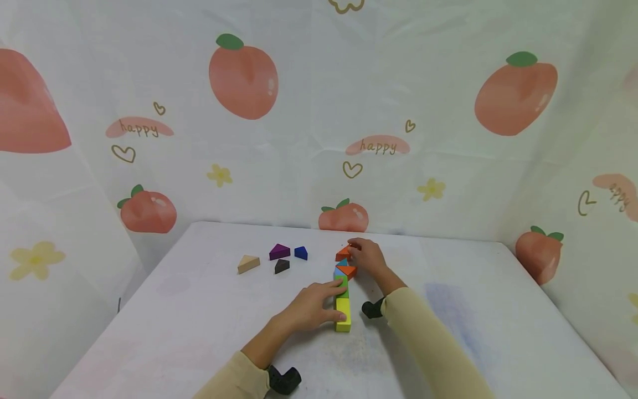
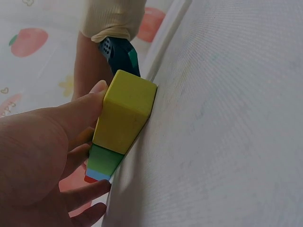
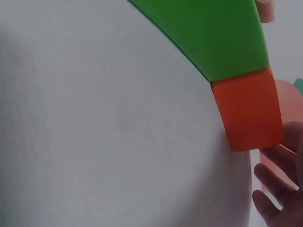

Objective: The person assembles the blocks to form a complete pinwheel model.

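A row of painted blocks runs away from me along the table: a yellow block (image 1: 343,316) nearest, then a green block (image 1: 341,284), light blue pieces and an orange triangular block (image 1: 347,271). My left hand (image 1: 311,306) lies from the left over the near end, thumb on the yellow block and forefinger on the green one. In the left wrist view, its other fingers (image 2: 87,194) reach along the row's side. At the far end, my right hand (image 1: 368,255) holds a second orange triangular block (image 1: 341,254) by its right side; its thumb is largely hidden.
Left of the row lie loose blocks: a purple triangle (image 1: 279,252), a blue piece (image 1: 301,253), a black piece (image 1: 282,266) and a plain wood triangle (image 1: 248,264). A fruit-printed cloth (image 1: 299,166) hangs behind the white table (image 1: 174,321).
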`<state>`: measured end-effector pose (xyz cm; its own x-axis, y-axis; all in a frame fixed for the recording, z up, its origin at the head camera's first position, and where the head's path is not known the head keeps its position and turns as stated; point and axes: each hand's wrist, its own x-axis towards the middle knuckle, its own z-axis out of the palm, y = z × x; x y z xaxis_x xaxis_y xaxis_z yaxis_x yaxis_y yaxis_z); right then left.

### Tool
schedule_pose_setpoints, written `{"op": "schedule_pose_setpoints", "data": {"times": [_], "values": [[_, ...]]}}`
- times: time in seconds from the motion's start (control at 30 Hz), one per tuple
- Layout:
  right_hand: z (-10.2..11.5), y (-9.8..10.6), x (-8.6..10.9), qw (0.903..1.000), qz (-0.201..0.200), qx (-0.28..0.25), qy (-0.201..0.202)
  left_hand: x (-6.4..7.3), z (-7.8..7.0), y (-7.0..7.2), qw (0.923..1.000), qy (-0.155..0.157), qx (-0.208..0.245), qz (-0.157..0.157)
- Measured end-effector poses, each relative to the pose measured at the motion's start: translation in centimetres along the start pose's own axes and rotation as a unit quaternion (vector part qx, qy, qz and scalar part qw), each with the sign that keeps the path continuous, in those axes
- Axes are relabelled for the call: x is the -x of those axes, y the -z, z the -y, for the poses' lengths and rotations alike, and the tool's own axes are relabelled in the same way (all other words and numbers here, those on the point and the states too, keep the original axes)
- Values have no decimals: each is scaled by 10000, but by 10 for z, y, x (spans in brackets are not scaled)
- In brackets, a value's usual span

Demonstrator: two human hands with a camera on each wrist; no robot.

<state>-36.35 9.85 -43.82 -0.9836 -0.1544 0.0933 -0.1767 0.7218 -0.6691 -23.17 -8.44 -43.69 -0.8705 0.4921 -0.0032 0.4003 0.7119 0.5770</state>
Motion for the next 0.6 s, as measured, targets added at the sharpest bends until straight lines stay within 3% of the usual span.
{"op": "schedule_pose_setpoints", "data": {"times": [0.6], "values": [[1,-8,0,9998,126,-124,-49,0,1,0,10000,-65,-11,-35]]}}
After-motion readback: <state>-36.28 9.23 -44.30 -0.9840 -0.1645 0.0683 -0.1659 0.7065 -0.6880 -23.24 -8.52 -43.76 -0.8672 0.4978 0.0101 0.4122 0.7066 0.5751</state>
